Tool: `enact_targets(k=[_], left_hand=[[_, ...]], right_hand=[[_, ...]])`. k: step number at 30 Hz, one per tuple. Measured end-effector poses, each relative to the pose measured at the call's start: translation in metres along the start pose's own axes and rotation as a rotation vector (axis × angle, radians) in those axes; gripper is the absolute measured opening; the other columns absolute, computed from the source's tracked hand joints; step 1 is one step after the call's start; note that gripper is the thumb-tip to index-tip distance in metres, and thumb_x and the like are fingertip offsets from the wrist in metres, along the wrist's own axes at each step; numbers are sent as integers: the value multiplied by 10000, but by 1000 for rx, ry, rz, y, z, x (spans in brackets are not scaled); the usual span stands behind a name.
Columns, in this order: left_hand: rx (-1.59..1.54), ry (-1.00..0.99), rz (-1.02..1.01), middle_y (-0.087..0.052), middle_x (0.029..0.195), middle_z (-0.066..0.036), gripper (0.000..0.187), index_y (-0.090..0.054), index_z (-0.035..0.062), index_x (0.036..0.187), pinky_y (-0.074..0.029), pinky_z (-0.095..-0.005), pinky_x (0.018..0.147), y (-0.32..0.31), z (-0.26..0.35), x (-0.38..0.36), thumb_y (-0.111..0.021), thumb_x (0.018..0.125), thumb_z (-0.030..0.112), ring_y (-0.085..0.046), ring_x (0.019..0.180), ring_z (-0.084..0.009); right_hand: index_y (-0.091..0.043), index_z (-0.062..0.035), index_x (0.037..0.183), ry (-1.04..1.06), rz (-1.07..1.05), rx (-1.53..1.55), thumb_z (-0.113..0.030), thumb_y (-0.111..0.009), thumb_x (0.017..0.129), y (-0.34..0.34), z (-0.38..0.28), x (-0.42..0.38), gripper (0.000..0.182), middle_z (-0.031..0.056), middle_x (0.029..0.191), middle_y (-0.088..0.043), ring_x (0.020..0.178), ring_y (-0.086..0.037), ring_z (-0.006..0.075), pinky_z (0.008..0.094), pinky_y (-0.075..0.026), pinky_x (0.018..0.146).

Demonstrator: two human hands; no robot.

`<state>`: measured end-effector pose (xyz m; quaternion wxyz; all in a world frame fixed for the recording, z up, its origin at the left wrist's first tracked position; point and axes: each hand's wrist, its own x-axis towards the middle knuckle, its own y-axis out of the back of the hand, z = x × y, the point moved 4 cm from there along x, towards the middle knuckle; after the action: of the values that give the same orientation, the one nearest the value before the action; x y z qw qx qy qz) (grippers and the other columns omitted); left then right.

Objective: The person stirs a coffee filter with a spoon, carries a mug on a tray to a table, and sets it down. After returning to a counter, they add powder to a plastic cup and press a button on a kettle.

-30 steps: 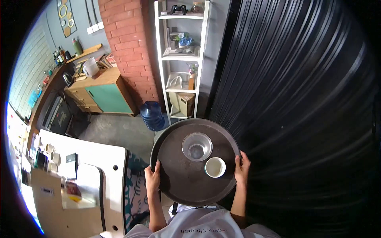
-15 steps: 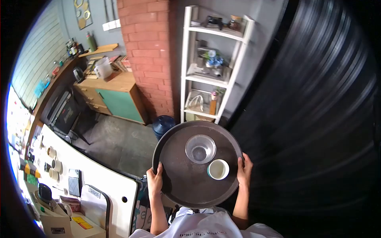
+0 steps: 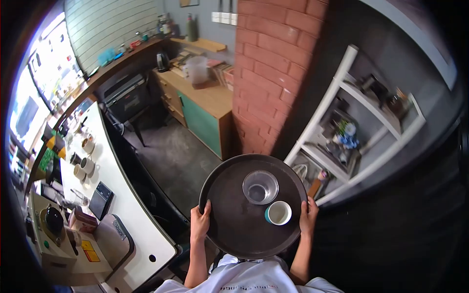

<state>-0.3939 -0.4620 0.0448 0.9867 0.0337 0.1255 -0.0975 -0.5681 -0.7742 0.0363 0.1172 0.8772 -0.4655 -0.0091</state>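
Note:
A round dark brown serving tray (image 3: 234,229) is held out level in front of me. My left hand (image 3: 200,222) grips its left rim with the thumb over the edge. On the opposite rim, my right hand (image 3: 308,218) is closed in the same way, fingers tucked underneath. Two vessels stand upright on the tray: a clear plastic cup (image 3: 261,187) near the middle and a smaller paper cup (image 3: 278,213), white inside and teal outside, to its right and nearer me. What the cups contain is hard to make out.
At left runs a white counter (image 3: 132,239) with mugs (image 3: 87,165), a black scale (image 3: 101,200) and a machine (image 3: 53,224). Ahead are a wooden cabinet (image 3: 200,117) with a green door and a brick pillar (image 3: 273,73). A white ladder shelf (image 3: 322,110) stands right, close beyond the tray.
My view has turned left, so the pillar, cabinet and shelf now sit farther right, and more of the counter shows. Both hands keep the tray, with the two cups in the same places on it.

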Motion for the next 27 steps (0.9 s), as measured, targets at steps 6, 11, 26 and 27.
enact_targets(k=[6, 11, 26, 27], left_hand=[[-82, 3, 165, -593, 673, 7, 357, -621, -45, 815, -420, -246, 539, 1, 13, 48, -572, 958, 278, -519, 608, -58], [-104, 13, 298, -581, 664, 14, 358, -620, -41, 806, -410, -250, 531, 27, 12, 93, -570, 960, 278, -501, 598, -56], [-108, 3, 356, -482, 602, 49, 371, -559, 0, 709, -325, -255, 488, 115, 53, 295, -543, 973, 260, -407, 563, -38], [-112, 5, 357, -472, 600, 50, 386, -546, 5, 700, -323, -255, 492, 117, 56, 309, -534, 977, 273, -399, 566, -37]], right_hand=[[-527, 72, 1187, 69, -173, 3, -65, -496, 951, -70, 4, 93, 275, 103, 1073, -614, 979, -580, 145, 270, -443, 861], [-554, 81, 1131, 147, -315, 77, -103, -501, 944, -148, -18, 137, 268, 130, 986, -633, 908, -604, 176, 299, -467, 821], [-539, 72, 1166, 80, -309, 167, -103, -491, 953, -367, -22, 231, 279, 80, 1034, -600, 969, -555, 128, 256, -430, 862], [-510, 87, 1206, 70, -375, 110, -121, -495, 956, -377, -29, 239, 326, 139, 1105, -591, 1036, -558, 181, 297, -428, 904]])
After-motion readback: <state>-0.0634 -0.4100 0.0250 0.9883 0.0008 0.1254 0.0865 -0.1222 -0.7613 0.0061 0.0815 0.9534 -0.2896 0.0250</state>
